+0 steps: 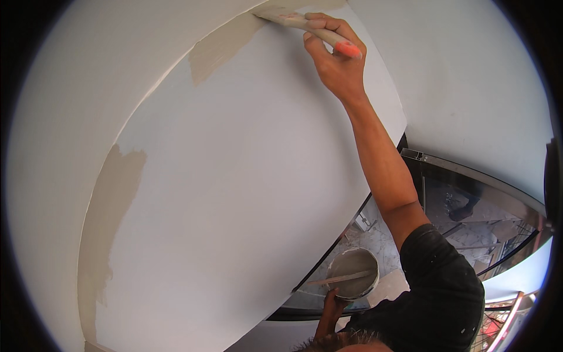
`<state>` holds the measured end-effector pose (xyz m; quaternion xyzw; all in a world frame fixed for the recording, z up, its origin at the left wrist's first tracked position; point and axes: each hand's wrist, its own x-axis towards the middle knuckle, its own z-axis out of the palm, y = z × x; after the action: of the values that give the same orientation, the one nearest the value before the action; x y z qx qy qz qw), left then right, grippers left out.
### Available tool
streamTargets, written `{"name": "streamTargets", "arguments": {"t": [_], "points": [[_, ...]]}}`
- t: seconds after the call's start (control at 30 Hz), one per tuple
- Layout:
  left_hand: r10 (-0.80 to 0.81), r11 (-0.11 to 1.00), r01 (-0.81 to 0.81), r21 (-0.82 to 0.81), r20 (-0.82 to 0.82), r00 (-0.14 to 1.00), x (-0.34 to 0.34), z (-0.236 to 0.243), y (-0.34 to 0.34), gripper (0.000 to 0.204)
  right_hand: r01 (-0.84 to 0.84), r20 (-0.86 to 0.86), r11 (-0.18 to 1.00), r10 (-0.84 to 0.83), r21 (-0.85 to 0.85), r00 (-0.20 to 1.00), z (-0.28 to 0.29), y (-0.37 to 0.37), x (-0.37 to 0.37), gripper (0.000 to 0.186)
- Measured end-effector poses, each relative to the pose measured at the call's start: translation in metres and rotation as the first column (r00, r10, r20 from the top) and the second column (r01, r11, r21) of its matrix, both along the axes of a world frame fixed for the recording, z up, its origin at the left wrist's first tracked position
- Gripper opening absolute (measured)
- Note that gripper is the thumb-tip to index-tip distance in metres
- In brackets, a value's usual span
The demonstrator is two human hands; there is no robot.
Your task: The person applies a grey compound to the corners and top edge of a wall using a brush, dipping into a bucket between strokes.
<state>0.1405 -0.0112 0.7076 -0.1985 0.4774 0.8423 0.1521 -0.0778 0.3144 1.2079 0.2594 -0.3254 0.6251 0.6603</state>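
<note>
My right hand (341, 58) is raised high, its fingers closed round the handle of a paintbrush (328, 36) with a red-orange end. The bristles press against a pale surface (229, 176), close to the corner line where it meets the adjoining wall. Grey-beige paint (114, 217) lies in a band on the left along that line, and another patch (220, 53) sits left of the brush. Low down, my left hand (333, 305) grips the rim of a paint bucket (375, 286). Paint of a similar grey shows inside it, and a stick (346, 278) lies across it.
A dark metal frame with glass (463, 199) stands at the right, below another pale wall (469, 76). Beneath the bucket a marbled floor (381, 234) shows, partly hidden by my arm. Thin dark bars and a red item (492, 325) appear at the lower right.
</note>
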Motion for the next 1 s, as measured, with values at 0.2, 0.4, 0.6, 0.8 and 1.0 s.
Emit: {"name": "streamTargets", "arguments": {"t": [0.2,0.4,0.6,0.8,1.0], "points": [[-0.019,1.000,0.019,-0.020,0.004,1.000,0.003,0.002,0.001,0.071,0.019,0.019,1.000,-0.018,-0.024,1.000,0.000,0.007,-0.003,0.017],[-0.045,0.999,0.046,0.014,-0.020,0.999,0.002,0.001,0.002,0.072,0.060,0.006,0.995,-0.060,-0.075,0.998,-0.002,0.028,-0.022,0.017],[-0.042,0.999,0.041,0.017,0.022,0.999,-0.003,-0.017,-0.010,0.071,0.218,0.075,0.971,-0.211,-0.094,0.975,-0.010,0.037,-0.022,0.019],[-0.064,0.998,0.065,-0.007,0.033,0.997,-0.002,-0.004,-0.002,0.069,0.243,0.004,0.961,-0.245,0.128,0.969,-0.023,0.015,0.001,0.017],[-0.055,0.995,0.053,0.079,0.029,0.998,-0.008,-0.033,-0.017,0.061,0.390,0.243,0.914,-0.406,0.112,0.881,-0.018,0.053,-0.018,0.017]]}}
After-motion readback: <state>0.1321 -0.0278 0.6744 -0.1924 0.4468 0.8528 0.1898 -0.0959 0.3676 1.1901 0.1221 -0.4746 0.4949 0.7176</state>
